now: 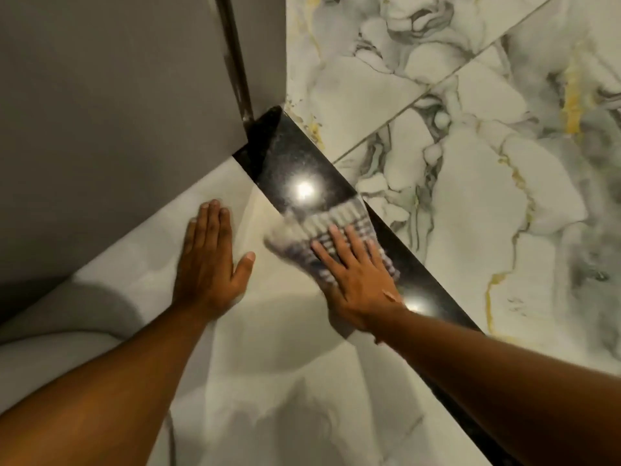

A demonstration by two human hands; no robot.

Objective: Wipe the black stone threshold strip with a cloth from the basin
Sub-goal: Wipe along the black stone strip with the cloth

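Observation:
The black stone threshold strip (295,163) runs diagonally from the door frame at top centre down to the lower right, glossy with two light reflections. A white and grey checked cloth (322,227) lies across the strip, blurred. My right hand (356,280) presses flat on the cloth with fingers spread, its palm at the strip's near edge. My left hand (210,260) rests flat on the pale floor tile to the left of the strip, fingers together, holding nothing.
A grey wall or door (111,112) with a dark frame edge (235,58) stands at the upper left. Marble-patterned tiles (487,156) with gold veins lie beyond the strip. Pale cream tile (268,381) covers the near side.

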